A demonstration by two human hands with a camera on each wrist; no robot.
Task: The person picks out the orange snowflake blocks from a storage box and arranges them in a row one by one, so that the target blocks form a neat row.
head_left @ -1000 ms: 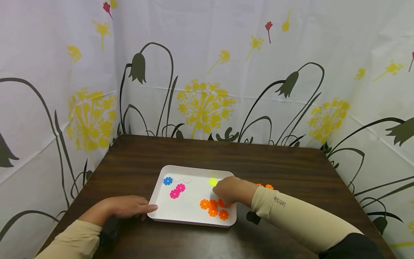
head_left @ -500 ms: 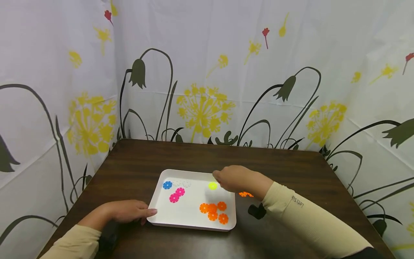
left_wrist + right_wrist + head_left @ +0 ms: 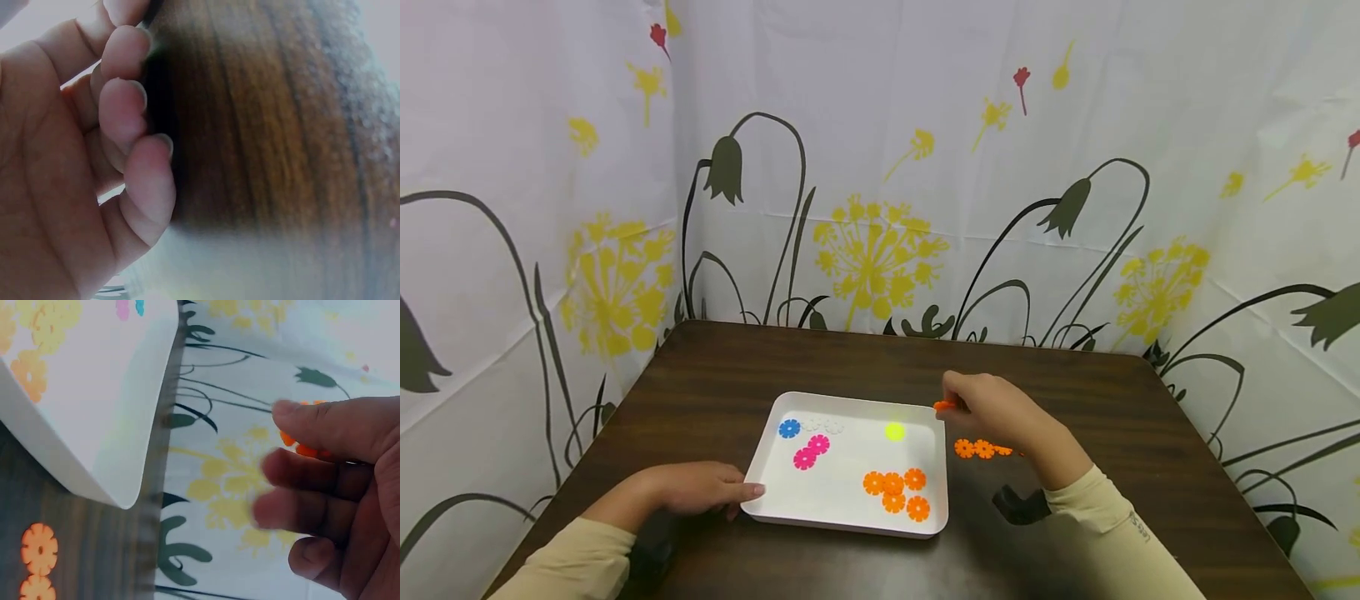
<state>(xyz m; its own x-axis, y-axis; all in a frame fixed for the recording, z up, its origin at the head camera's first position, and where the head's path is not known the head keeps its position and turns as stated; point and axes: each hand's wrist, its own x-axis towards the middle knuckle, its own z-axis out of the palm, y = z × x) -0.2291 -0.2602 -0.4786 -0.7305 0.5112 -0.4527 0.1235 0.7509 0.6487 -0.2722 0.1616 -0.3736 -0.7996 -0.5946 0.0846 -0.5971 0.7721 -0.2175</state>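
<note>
My left hand point(image 3: 696, 490) grips the left front corner of a white tray point(image 3: 827, 518), its thumb over the rim. In the left wrist view its fingers point(image 3: 150, 187) are curled. My right hand point(image 3: 1000, 408) is raised just beyond the tray's right rim and pinches an orange flower-shaped notched disc point(image 3: 945, 406), partly covered by the thumb in the right wrist view. Inside the tray lie several orange discs point(image 3: 893, 483) at the right front, a yellow disc point(image 3: 895, 431), two overlapping pink discs point(image 3: 805, 458), a blue disc point(image 3: 789, 428) and pale white discs point(image 3: 833, 427).
A row of orange discs point(image 3: 983, 449) lies on the dark wooden table point(image 3: 820, 357) right of the tray, partly hidden by my right forearm. A black wrist strap point(image 3: 1021, 505) shows under that forearm. A flower-printed curtain point(image 3: 880, 167) hangs behind the table.
My right hand has moved from over the tray's orange discs, up and out past the right rim, and an orange disc now shows in its fingers. My left hand stays at the tray's corner.
</note>
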